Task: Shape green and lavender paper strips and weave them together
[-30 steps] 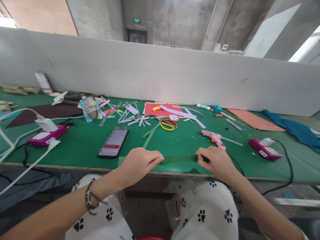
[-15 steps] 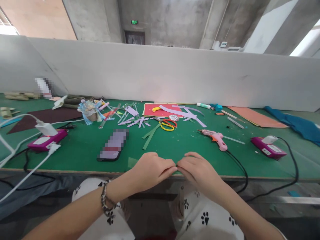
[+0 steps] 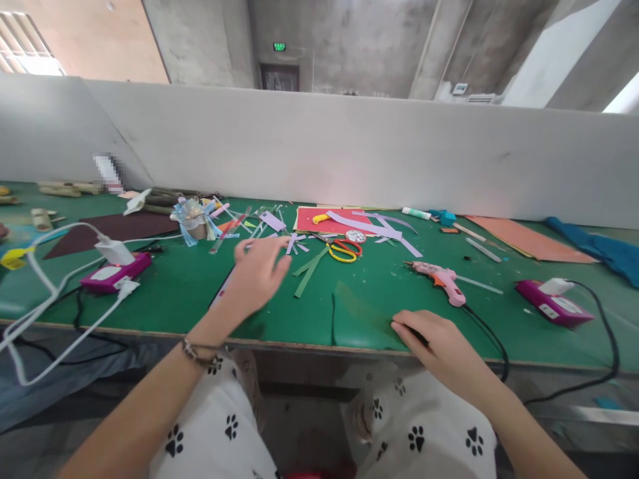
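Note:
My right hand (image 3: pixel 442 342) rests at the table's near edge, fingers closed on the right end of a folded dark green paper piece (image 3: pixel 359 309) that lies flat on the green table (image 3: pixel 170 293). My left hand (image 3: pixel 257 269) hovers further forward and to the left, fingers spread and holding nothing. It hangs over a phone (image 3: pixel 222 291), of which only a sliver shows. Two green paper strips (image 3: pixel 307 269) lie just right of my left hand. Yellow-and-red scissors (image 3: pixel 342 250) lie beyond them.
A pink glue gun (image 3: pixel 442 279) with a black cord lies ahead of my right hand. Magenta power boxes sit at the left (image 3: pixel 114 274) and right (image 3: pixel 554 303) with cables. A red sheet (image 3: pixel 319 219), lilac strips, an orange sheet (image 3: pixel 519 238) and a blue cloth (image 3: pixel 599 247) lie before the white partition.
My hands were pinched together on the green paper at the table edge. My left hand has let go and reached forward-left over the phone. My right hand has slid right with the paper.

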`<state>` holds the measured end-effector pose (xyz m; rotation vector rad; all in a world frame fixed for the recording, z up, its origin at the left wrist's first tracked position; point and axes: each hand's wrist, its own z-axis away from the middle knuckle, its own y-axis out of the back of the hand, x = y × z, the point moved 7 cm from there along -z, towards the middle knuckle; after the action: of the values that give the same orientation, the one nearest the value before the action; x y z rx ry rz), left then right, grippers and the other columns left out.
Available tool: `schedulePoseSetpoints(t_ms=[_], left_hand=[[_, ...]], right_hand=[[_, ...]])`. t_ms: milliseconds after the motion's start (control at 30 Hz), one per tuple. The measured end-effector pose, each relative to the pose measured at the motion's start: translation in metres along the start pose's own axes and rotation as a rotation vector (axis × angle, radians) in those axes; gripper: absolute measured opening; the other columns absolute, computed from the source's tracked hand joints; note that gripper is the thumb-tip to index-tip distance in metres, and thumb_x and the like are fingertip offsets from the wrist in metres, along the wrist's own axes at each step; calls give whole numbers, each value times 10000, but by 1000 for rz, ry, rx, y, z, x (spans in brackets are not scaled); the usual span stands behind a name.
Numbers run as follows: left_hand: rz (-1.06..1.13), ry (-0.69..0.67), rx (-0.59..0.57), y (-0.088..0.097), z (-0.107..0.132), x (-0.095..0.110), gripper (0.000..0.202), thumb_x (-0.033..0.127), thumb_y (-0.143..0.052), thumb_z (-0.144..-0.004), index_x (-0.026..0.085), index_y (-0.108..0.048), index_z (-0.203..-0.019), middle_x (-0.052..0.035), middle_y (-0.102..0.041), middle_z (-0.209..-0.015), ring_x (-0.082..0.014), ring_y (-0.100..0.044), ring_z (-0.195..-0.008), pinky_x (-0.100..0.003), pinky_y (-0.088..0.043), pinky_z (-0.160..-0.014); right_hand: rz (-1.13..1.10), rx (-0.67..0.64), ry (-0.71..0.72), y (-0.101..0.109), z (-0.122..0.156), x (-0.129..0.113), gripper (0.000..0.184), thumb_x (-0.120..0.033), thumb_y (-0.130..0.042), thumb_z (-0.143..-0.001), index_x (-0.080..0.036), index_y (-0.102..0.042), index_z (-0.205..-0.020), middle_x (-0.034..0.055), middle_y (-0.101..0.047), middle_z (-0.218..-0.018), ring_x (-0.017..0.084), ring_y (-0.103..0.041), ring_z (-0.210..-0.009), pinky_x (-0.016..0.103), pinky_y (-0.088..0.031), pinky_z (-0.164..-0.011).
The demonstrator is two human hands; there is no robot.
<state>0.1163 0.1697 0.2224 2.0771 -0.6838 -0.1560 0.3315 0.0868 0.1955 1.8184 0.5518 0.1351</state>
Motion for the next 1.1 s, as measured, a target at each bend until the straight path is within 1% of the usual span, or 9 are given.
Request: schedulePoseSetpoints(t_ms=[67,133,233,333,633,800,933,1000,1100], left_hand=[[83,-281,-37,2,5,57,301,288,-304,-879,198,-487,-1102,-59,-621,-1073,-176,-538,-1009,-376,-281,-921],[87,-478,-49,-1,15,99,228,251,-324,-871,202,-538,-932,-11,-661,-876,-144,-580,-853,-349,-286,-914],[-23,-608,3,-10,25,124,247,152,-302,-838,178,-491,-680,36,-558,-514,-105,-494,-482,-263,-369,-667],[-76,-667,131,-8,26,122,257,115,-293,-821,187,-428,-614,59,-477,-428,-96,-405,-386,-235,-296,-490],[-207,-792,285,11,22,89,295,70,-319,-802,188,-377,-538,75,-393,-345,-89,-307,-334,-214,-265,-440],[-275,-799,229,14,25,40,312,82,-328,-820,192,-400,-537,70,-416,-353,-91,-341,-344,-211,-296,-461],[-428,-592,324,28,26,5,347,114,-352,-816,206,-410,-486,63,-384,-327,-103,-367,-342,-225,-282,-441],[-332,-529,316,33,27,15,305,102,-362,-804,208,-482,-545,45,-497,-411,-111,-472,-433,-224,-348,-514],[-65,-515,207,31,27,59,276,267,-325,-856,157,-574,-903,-71,-664,-895,-166,-582,-811,-276,-412,-708]], right_hand=[[18,-19,56,0,-9,-13,311,-262,-305,-890,-187,-550,-713,31,-586,-579,148,-527,-549,236,-354,-514],[30,-32,127,1,-18,-26,315,-263,-305,-892,-179,-551,-713,39,-598,-601,152,-530,-566,241,-356,-539],[29,-71,166,2,-28,-37,338,-274,-315,-894,-176,-520,-644,28,-576,-572,136,-507,-548,232,-341,-542],[-30,-112,152,6,-33,-38,320,-271,-354,-883,-177,-482,-605,0,-523,-534,109,-461,-509,210,-305,-505],[-276,-133,80,24,-31,-18,276,-234,-380,-868,-176,-438,-604,-43,-459,-501,63,-408,-445,175,-295,-468],[-218,-73,66,33,-20,6,285,-251,-378,-868,-181,-460,-604,-39,-491,-511,70,-459,-441,184,-326,-468],[-76,43,69,46,-8,17,287,-244,-372,-877,-189,-514,-633,-41,-516,-485,77,-464,-432,190,-341,-469],[-4,45,198,45,-5,-1,293,-244,-362,-883,-190,-550,-665,-18,-581,-547,94,-512,-500,203,-369,-514],[69,52,389,40,-8,-37,288,-195,-373,-865,-183,-567,-652,-2,-606,-577,103,-505,-525,227,-397,-583]])
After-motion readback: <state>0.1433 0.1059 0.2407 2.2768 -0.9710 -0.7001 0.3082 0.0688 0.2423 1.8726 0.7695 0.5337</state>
